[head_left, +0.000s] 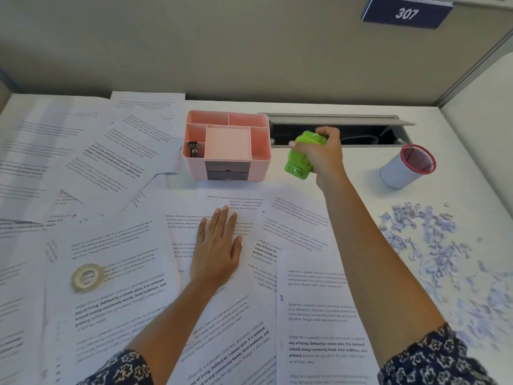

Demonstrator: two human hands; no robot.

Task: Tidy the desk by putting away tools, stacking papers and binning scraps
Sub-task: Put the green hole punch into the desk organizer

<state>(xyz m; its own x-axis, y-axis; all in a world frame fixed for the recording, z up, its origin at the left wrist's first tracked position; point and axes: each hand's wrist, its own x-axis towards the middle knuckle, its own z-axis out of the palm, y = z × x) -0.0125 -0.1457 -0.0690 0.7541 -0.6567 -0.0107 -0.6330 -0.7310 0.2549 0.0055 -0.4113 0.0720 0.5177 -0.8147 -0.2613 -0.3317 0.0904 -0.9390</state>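
Lime-green plastic desk tool (301,155) gripped in the right hand (324,159), just beside a pink plastic organiser (194,168); printed white sheets (319,329) scattered; pale paper scraps (433,240) at right.

Bare left hand (219,245) and right hand (324,154), bare forearms, dark navy sleeves (433,357) printed with pale flowers

Blurred papers (33,168) past the left edge; scraps (438,254) past the right

The desk (366,179) is viewed from close above and behind the right hand's (323,155) grip, facing forward and down.
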